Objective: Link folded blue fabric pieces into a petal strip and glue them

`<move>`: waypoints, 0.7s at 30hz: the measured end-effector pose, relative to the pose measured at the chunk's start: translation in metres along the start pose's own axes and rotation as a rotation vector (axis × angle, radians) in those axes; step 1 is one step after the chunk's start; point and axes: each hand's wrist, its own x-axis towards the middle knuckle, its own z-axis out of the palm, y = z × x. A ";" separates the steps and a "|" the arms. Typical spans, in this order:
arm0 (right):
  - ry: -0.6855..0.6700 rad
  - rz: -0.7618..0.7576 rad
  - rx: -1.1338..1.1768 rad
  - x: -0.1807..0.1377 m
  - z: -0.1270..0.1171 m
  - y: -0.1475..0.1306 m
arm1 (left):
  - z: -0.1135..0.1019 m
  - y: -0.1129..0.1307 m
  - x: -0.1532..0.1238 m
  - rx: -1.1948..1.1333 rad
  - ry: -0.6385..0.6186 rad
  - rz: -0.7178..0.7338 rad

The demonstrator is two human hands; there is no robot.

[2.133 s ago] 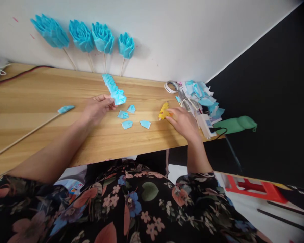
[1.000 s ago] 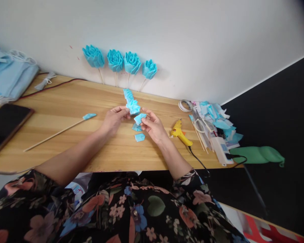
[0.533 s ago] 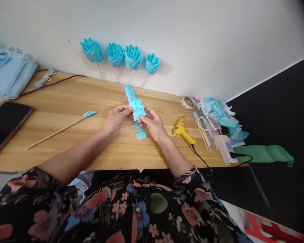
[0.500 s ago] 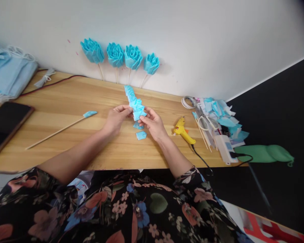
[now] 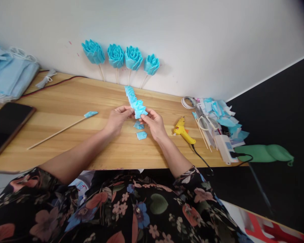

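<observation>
A strip of overlapping folded blue petals [image 5: 131,97] runs from the back of the table towards me. My left hand [image 5: 118,118] pinches its near left edge between thumb and fingers. On the other side, my right hand [image 5: 154,123] grips the nearest petal, thumb on top. Just below lie two loose blue petals, one a folded piece [image 5: 138,125] close under the strip and another folded piece [image 5: 141,135] nearer me. To the left rests a wooden stick [image 5: 58,131] with a rolled blue tip [image 5: 91,114].
Several blue flowers on sticks [image 5: 116,56] lean against the wall. A phone [image 5: 8,126] and stacked face masks [image 5: 11,76] lie left. Right are a yellow glue gun [image 5: 183,131], tape rolls [image 5: 188,102], scissors [image 5: 207,123], blue scraps [image 5: 221,113] and a white power strip [image 5: 225,148].
Both hands keep their hold; the near end of the strip has moved slightly right and away from me, showing more of the upper loose petal. The view has shifted a little.
</observation>
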 end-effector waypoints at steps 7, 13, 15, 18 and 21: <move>0.015 0.009 0.026 0.001 0.001 0.000 | 0.001 0.003 -0.003 -0.038 -0.100 -0.017; 0.017 0.015 0.028 -0.001 0.001 -0.001 | 0.004 0.005 -0.004 -0.078 -0.183 -0.073; 0.009 0.007 0.010 -0.001 0.001 -0.001 | 0.002 0.003 -0.003 -0.066 -0.201 -0.080; -0.003 0.005 -0.001 -0.002 0.002 -0.001 | -0.002 -0.001 0.000 -0.014 -0.208 -0.063; -0.025 0.019 -0.001 -0.004 0.001 -0.003 | -0.005 -0.004 0.002 0.052 -0.166 -0.031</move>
